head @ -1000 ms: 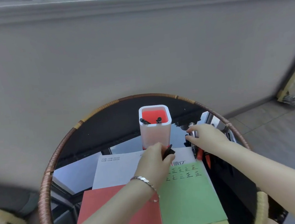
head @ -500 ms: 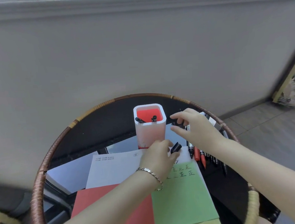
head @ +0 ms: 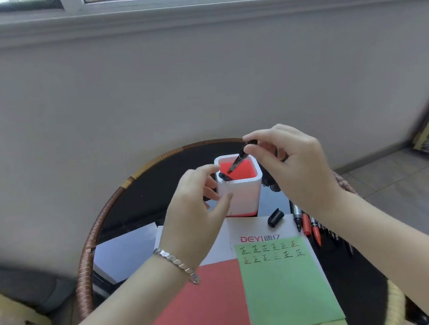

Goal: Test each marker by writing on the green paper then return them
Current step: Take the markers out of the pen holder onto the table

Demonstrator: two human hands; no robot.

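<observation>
Right grip (head: 293, 166) has lifted a marker (head: 240, 159) from the right-hand row (head: 307, 225)—pinched tip-down over the holder (head: 244, 193). Left grip (head: 194, 207), now loose and empty, left the cap (head: 275, 217) beyond the green paper (head: 287, 285)—recapping likely pending.

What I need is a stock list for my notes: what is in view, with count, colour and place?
table: one, black top, woven rim
holder: one, white, red inside, mid-table
marker: one, black, in right hand, tip down over holder
second marker: one, black, in holder
loose markers: several, black and red, on table right of papers
cap: one, black, on white sheet
white sheet: one, red logo, under green paper
green paper: one, written marks at top
red paper: one, left of green paper
bracelet: one, silver, left wrist
left hand: relaxed, empty, beside holder
right hand: pinches marker above holder
</observation>
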